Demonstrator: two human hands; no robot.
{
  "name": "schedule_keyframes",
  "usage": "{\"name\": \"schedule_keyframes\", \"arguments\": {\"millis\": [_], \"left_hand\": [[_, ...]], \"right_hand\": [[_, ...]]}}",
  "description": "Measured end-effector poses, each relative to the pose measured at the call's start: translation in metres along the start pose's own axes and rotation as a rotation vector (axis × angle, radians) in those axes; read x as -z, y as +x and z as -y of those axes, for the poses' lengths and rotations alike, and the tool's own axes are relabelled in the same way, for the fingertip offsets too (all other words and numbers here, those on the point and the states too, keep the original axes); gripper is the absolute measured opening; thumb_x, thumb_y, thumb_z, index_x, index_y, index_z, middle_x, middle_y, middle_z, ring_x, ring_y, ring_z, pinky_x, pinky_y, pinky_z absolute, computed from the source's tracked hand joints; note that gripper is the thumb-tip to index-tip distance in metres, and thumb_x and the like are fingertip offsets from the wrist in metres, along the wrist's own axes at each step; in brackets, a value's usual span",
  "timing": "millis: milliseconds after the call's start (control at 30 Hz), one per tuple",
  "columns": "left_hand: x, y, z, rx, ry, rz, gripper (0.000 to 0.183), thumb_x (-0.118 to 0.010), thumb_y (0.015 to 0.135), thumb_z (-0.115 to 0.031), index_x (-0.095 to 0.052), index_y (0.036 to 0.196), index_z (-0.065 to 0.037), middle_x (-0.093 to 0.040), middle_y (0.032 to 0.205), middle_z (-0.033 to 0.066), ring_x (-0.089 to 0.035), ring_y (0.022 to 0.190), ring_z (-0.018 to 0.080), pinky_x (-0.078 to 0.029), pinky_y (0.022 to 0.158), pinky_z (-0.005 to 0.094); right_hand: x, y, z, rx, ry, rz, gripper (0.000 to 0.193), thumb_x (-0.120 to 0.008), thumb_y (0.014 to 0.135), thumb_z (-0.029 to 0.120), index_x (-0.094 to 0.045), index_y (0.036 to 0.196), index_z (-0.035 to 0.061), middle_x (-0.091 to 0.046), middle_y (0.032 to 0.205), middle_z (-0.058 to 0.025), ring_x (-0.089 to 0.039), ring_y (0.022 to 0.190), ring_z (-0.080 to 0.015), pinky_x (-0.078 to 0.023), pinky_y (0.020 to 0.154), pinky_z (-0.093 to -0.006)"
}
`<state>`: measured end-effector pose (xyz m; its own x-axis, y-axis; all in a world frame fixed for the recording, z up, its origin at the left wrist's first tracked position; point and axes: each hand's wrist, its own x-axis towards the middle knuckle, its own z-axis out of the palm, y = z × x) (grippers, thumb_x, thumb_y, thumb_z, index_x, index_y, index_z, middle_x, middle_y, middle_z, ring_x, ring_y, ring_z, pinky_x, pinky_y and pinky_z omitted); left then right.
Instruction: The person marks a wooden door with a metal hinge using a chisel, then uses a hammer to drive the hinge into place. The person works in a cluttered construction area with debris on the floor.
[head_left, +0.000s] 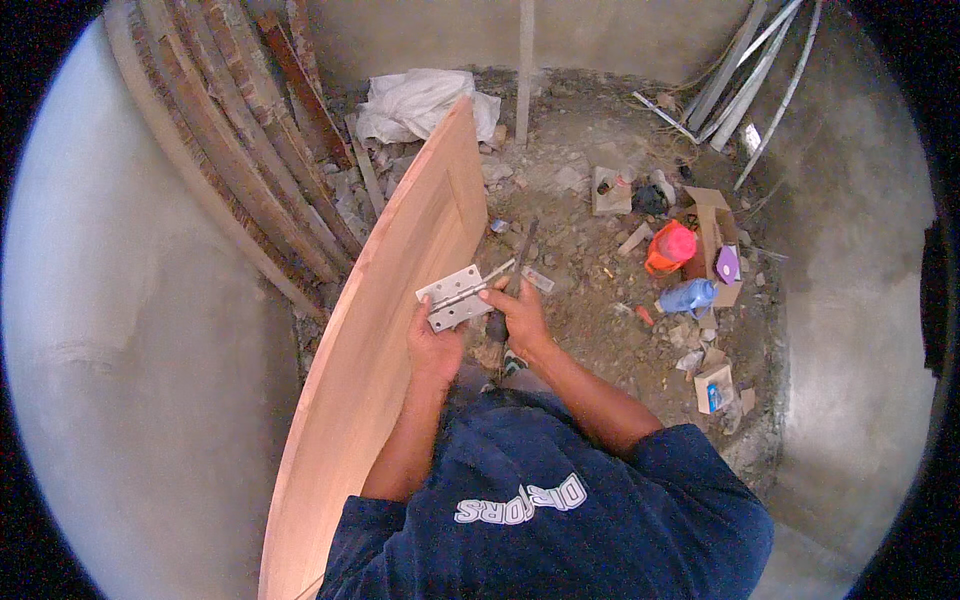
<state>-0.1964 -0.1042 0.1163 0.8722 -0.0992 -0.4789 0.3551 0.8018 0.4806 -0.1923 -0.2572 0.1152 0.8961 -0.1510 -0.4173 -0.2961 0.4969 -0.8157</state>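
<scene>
One metal hinge (455, 298), opened out near the centre of the frame, is probably light and stiff — smooth enough to slip, and its leaves (450, 283) could swing, so pinching both outer edges seems safest. The left hand (436, 345) grips its lower-left edge; the right hand (524, 320) touches its right end while holding a dark rod (530, 240). Left of centre stands a wood panel (385, 330) — right, an orange jug (662, 252).
</scene>
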Motion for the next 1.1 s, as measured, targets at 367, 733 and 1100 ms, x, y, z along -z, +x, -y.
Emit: {"name": "schedule_keyframes", "arguments": {"millis": [367, 733, 1100], "left_hand": [[-0.021, 0.082, -0.035, -0.053, 0.113, 0.026, 0.026, -0.054, 0.098, -0.013, -0.05, 0.121, -0.001, -0.063, 0.118, 0.014, -0.062, 0.111, 0.0268, -0.049, 0.098, 0.0472], [-0.029, 0.2, -0.091, 0.02, 0.901, -0.05, 0.027, -0.06, 0.094, -0.022, -0.063, 0.106, 0.002, -0.068, 0.091, 0.0079, -0.067, 0.084, 0.0198, -0.051, 0.07, 0.0341], [0.005, 0.328, -0.132, -0.357, 1.737, -0.131, 0.03, -0.064, 0.088, -0.029, -0.073, 0.098, -0.002, -0.071, 0.084, 0.0156, -0.069, 0.081, 0.0205, -0.052, 0.075, 0.0353]], "right_hand": [[-0.033, 0.073, 0.009, -0.052, 0.113, 0.048, 0.025, -0.073, 0.082, 0.008, -0.055, 0.1, 0.0094, -0.065, 0.09, -0.0042, -0.064, 0.076, -0.0179, -0.052, 0.061, -0.0314], [-0.047, 0.206, -0.009, -0.06, 0.123, -0.168, 0.025, -0.067, 0.082, 0.004, -0.052, 0.1, 0.0087, -0.062, 0.085, -0.0079, -0.063, 0.069, -0.0195, -0.053, 0.053, -0.034], [-0.079, 0.312, -0.008, -0.156, 0.243, -0.024, 0.018, -0.071, 0.078, 0.004, -0.056, 0.087, 0.0081, -0.061, 0.078, -0.0052, -0.06, 0.06, -0.0179, -0.054, 0.052, -0.0333]]}}
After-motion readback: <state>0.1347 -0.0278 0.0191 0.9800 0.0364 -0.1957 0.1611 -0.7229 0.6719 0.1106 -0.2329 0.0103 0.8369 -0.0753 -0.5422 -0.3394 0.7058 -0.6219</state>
